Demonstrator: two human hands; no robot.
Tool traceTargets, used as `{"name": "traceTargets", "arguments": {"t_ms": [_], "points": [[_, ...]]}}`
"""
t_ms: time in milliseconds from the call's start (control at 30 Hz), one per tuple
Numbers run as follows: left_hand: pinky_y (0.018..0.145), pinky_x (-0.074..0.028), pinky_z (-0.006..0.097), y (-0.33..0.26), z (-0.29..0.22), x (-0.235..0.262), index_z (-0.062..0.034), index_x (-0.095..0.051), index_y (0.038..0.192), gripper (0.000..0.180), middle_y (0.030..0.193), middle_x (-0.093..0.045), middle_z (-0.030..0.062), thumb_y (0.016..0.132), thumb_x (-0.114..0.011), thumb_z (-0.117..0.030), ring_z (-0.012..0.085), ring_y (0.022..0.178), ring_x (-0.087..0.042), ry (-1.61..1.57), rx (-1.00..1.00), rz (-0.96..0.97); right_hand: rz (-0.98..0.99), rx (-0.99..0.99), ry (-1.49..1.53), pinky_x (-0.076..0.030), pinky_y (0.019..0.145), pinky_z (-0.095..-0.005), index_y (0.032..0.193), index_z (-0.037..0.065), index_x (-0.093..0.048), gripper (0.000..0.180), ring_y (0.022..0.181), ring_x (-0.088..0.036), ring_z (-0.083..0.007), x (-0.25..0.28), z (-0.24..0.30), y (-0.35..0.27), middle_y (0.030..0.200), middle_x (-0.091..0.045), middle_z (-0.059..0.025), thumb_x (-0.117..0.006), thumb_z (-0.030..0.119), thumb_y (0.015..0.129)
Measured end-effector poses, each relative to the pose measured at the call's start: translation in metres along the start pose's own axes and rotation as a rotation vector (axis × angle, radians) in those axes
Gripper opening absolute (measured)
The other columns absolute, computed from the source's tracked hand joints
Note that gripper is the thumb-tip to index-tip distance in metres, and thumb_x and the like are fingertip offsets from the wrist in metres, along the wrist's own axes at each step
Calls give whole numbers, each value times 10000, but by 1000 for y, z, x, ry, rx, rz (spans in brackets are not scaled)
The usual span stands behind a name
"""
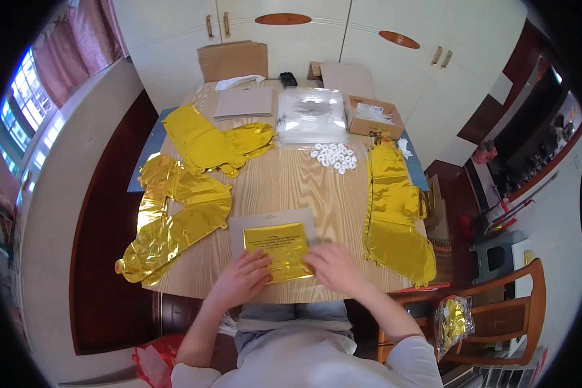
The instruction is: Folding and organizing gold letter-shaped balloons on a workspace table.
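Note:
A folded gold foil balloon with dark print lies as a flat square on a grey backing card, at the table's near edge. My left hand rests on its lower left corner, fingers stretched over the foil. At the right edge, my right hand has its fingers closed on the foil's side; the thumb is hidden. Unfolded gold foil balloons lie around: one balloon at the left, another foil piece behind it, and a long balloon at the right.
Behind my hands lie several small white rings and a stack of clear plastic bags. Grey cards sit at the back left. An open cardboard box stands back right. A wooden chair holds a bagged gold foil package.

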State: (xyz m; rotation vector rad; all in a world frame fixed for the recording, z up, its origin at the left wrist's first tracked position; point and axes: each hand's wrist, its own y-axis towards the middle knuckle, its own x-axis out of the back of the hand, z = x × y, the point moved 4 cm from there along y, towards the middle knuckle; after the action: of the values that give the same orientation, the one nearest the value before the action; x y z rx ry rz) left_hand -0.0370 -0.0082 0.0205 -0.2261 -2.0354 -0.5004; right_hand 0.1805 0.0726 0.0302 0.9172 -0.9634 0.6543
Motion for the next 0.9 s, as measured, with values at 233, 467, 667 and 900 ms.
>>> {"name": "traceTargets", "arguments": {"t_ms": [233,467,667,900], "points": [[1062,-360,469,-29,27,3,-211,-666,1170,323,1297,-594,29,847,-656,-203,264,1273,-495,139,48,30,58,43,256,-477,823,-410,1030,42,-632,247,973,-585,-278,-57,82,6,1021,-611,-88,-625,120,796],[1011,-369,413,-22,20,-9,-229,-678,1167,331,1287,-612,-1,837,-671,-205,231,1249,-520,150,77,-29,-16,-44,224,-466,804,-405,1015,21,-602,233,920,-559,-298,-77,104,13,941,-575,-110,-623,99,796],[1003,-366,407,-23,23,-9,-229,-675,1170,330,1273,-623,-11,840,-667,-215,217,1236,-530,123,76,-35,-7,-115,200,-441,751,-404,920,47,-578,156,865,-541,-283,-83,109,17,879,-548,-108,-619,116,786],[1003,-365,403,-24,23,-11,-228,-674,1172,333,1281,-619,-14,839,-664,-232,214,1233,-531,129,77,-32,56,-146,43,-398,706,-383,880,65,-559,154,824,-531,-253,-91,117,26,853,-545,-88,-617,142,759]]}}
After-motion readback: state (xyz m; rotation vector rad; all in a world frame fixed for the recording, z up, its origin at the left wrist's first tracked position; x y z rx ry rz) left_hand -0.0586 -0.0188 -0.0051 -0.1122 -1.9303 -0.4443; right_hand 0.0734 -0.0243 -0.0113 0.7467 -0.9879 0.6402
